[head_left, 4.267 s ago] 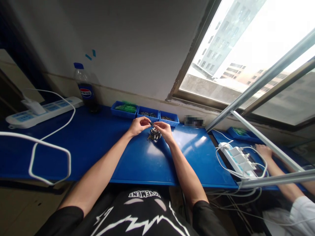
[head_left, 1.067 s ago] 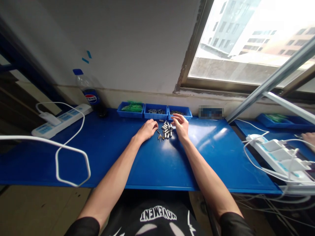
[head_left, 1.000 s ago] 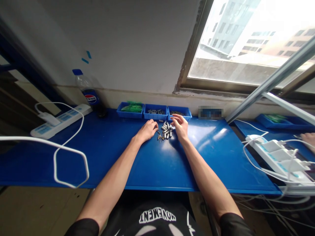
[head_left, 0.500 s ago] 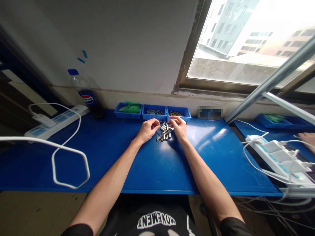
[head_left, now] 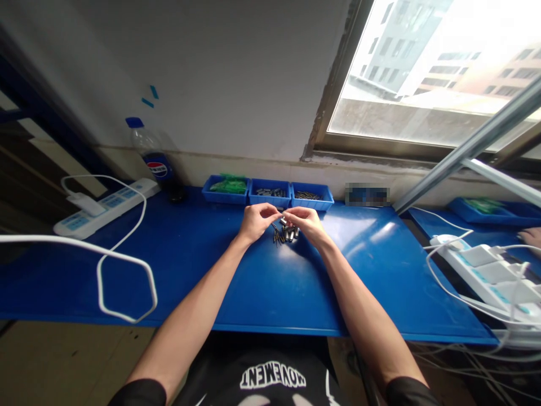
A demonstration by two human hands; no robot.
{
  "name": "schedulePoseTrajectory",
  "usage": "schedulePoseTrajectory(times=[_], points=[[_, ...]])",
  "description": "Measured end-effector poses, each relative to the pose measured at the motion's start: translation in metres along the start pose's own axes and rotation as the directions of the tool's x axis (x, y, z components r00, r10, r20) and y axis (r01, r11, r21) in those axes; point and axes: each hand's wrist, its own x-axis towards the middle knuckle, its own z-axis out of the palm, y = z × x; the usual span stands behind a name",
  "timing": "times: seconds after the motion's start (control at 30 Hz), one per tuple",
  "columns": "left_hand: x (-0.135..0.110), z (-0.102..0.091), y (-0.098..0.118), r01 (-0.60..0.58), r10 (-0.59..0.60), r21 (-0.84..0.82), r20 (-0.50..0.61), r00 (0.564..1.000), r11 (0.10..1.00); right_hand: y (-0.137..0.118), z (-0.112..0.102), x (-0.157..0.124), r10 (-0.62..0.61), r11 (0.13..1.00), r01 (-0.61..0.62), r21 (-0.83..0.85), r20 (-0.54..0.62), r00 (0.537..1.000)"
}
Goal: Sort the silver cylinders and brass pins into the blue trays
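My left hand (head_left: 257,221) and my right hand (head_left: 308,223) meet at the fingertips above a small pile on the blue table. Both hands are closed in a pinch. What lies between the fingertips is too small and too covered to make out. Below them are several short silver-and-black cylinders (head_left: 291,234), partly hidden by my right hand. Several thin dark pins with yellowish parts (head_left: 278,237) lie just left of the cylinders, near my left fingers.
Behind my hands stand three blue bins: one with green plastic bags (head_left: 230,185), one with metal pieces (head_left: 270,193), one with thin dark pieces (head_left: 308,195). A cola bottle (head_left: 156,163) and a power strip (head_left: 105,208) are left. Another power strip (head_left: 486,276) and a person's hand (head_left: 531,237) are right.
My hands have come together, and their fingertips now meet over the pile. My right fingers have closed into a pinch. The whole view has shifted slightly.
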Motion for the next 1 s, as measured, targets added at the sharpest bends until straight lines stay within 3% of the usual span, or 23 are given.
schedulePoseTrajectory(times=[0.17, 0.3, 0.4, 0.6, 0.8, 1.0], points=[[0.002, -0.008, 0.003, -0.03, 0.028, 0.031, 0.064, 0.998, 0.999, 0.005, -0.002, 0.003, -0.009, 1.0, 0.01, 0.03, -0.032, 0.999], [0.004, -0.022, -0.002, -0.105, 0.085, 0.232, 0.096, 0.992, 0.967, 0.002, -0.002, 0.004, -0.138, 0.986, 0.155, 0.067, -0.209, 0.968], [0.005, -0.029, -0.014, -0.147, 0.079, 0.323, 0.214, 0.974, 0.935, 0.001, -0.004, 0.005, -0.194, 0.969, 0.23, 0.088, -0.298, 0.935], [0.006, -0.03, -0.028, -0.128, 0.0, 0.432, 0.285, 0.959, 0.892, 0.002, -0.006, 0.005, -0.148, 0.985, 0.167, 0.036, -0.31, 0.939], [0.007, -0.029, -0.024, -0.068, -0.016, 0.377, 0.216, 0.976, 0.924, 0.001, -0.002, 0.002, -0.111, 0.991, 0.126, 0.043, -0.263, 0.958], [0.007, -0.019, -0.012, 0.037, -0.037, 0.039, -0.004, 0.999, 0.999, -0.004, 0.002, 0.001, -0.082, 0.997, 0.076, -0.032, -0.22, 0.972]])
